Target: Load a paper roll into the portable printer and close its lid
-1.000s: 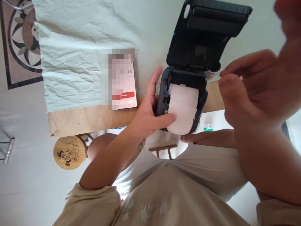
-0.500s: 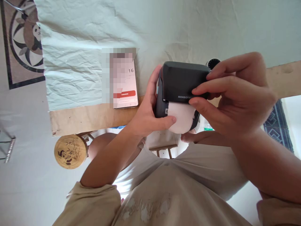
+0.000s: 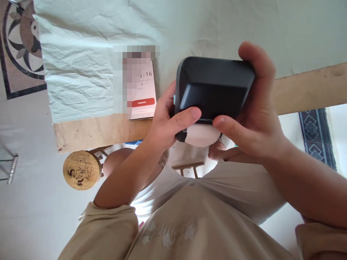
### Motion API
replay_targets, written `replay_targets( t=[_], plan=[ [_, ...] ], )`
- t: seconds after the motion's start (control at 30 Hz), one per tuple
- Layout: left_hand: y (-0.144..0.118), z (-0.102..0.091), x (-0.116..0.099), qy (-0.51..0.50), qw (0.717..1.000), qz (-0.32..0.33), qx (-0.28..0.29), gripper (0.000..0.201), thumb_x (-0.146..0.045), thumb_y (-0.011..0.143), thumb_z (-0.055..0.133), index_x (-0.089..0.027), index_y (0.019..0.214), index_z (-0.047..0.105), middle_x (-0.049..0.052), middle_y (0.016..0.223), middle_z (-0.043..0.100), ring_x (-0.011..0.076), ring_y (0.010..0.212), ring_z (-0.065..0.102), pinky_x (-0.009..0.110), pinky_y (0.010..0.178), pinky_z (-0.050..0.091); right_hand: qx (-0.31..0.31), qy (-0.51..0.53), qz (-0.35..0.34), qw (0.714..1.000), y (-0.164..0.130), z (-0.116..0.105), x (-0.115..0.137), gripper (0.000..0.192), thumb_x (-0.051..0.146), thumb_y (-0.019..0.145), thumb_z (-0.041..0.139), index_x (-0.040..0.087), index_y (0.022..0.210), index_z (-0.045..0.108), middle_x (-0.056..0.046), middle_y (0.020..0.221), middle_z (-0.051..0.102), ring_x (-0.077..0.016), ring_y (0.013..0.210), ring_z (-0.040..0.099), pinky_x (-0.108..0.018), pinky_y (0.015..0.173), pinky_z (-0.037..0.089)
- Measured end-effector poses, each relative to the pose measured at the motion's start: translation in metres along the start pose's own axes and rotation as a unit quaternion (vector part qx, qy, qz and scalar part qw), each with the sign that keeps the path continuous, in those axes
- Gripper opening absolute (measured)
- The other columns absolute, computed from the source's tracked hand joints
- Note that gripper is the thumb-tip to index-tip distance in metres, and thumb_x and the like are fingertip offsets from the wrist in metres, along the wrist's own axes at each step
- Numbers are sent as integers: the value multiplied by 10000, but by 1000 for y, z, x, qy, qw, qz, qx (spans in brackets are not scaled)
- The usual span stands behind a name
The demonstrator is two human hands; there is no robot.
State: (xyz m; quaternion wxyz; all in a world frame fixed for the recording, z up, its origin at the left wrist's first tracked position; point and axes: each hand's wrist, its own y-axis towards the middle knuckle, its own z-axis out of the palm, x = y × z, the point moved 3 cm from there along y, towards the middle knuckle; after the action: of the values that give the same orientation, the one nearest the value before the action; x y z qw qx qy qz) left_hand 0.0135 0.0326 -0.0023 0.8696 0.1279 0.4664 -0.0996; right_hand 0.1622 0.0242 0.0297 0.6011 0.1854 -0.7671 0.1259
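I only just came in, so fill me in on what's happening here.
A person's left hand and right hand hold a dark printer, thumbs on its lid. The lid is down, with white paper showing at the near end; whether it has latched can't be seen. A lit phone lies to the left.

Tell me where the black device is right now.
The black device is in the head view, just right of centre, held between the left hand and the right hand, with the phone to its left.
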Motion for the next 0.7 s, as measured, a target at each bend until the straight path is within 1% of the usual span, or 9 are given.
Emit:
replay_targets(
  t=[0.07,0.13,0.27,0.33,0.43,0.5,0.53,0.6,0.7],
  plan=[
    [1,-3,0,1,1000,1,8,281,-280,835,601,-224,1108,561,38,878,581,108,783,591,223,634,487,17,62,15,998,2,1,-1,742,349,879,541,367,1429,44,-11,1229,402,58,819,494,-78,661,513],
    [2,-5,-1,0,1000,-13,14,299,-257,847,594,-238,1141,545,41,939,595,116,847,601,238,693,508,7,82,22,996,2,0,-2,738,334,863,564,370,1414,75,-8,1232,399,36,890,513,-98,705,538],
    [0,-10,-2,18,998,-48,23,323,-294,835,619,-247,1144,539,31,947,580,123,841,596,226,675,498,2,87,66,994,1,2,-3,753,312,857,568,422,1411,70,-7,1253,399,60,773,503,-84,627,515],
    [-1,-13,1,47,998,-50,10,394,-361,804,658,-255,1162,534,30,966,574,137,857,591,241,703,500,-1,73,62,995,1,2,-3,790,286,834,594,425,1415,78,-14,1241,408,59,759,504,-77,618,513],
    [-4,-17,6,74,997,-35,-2,511,-423,763,693,-276,1217,511,35,1055,565,173,967,575,278,802,508,-8,65,48,997,1,3,-5,816,274,812,620,427,1416,94,-16,1252,408,27,874,539,-100,725,557],
    [-5,-18,7,66,997,-36,7,498,-419,781,675,-287,1230,503,34,1080,554,171,1001,563,278,828,504,-9,59,50,997,1,3,-7,838,289,813,625,453,1422,74,-10,1271,407,11,943,549,-123,799,570],
    [-6,-17,6,64,997,-41,10,469,-416,797,661,-291,1221,506,31,1070,554,165,995,565,277,828,504,-8,48,54,997,0,3,-7,860,298,812,627,467,1429,52,-9,1270,414,4,957,551,-127,805,571],
    [-7,-17,4,70,996,-58,4,422,-430,821,633,-297,1201,507,26,1042,559,157,968,576,279,813,509,-12,13,64,998,-1,3,-7,917,309,800,638,489,1445,10,-16,1251,427,5,892,551,-111,709,561],
    [-7,-18,2,83,993,-84,-3,404,-460,834,609,-308,1188,488,20,1038,566,158,957,590,289,804,521,-30,-36,64,997,-2,3,-4,935,320,777,652,502,1447,26,-26,1261,398,36,733,501,-74,529,484]
  ],
)
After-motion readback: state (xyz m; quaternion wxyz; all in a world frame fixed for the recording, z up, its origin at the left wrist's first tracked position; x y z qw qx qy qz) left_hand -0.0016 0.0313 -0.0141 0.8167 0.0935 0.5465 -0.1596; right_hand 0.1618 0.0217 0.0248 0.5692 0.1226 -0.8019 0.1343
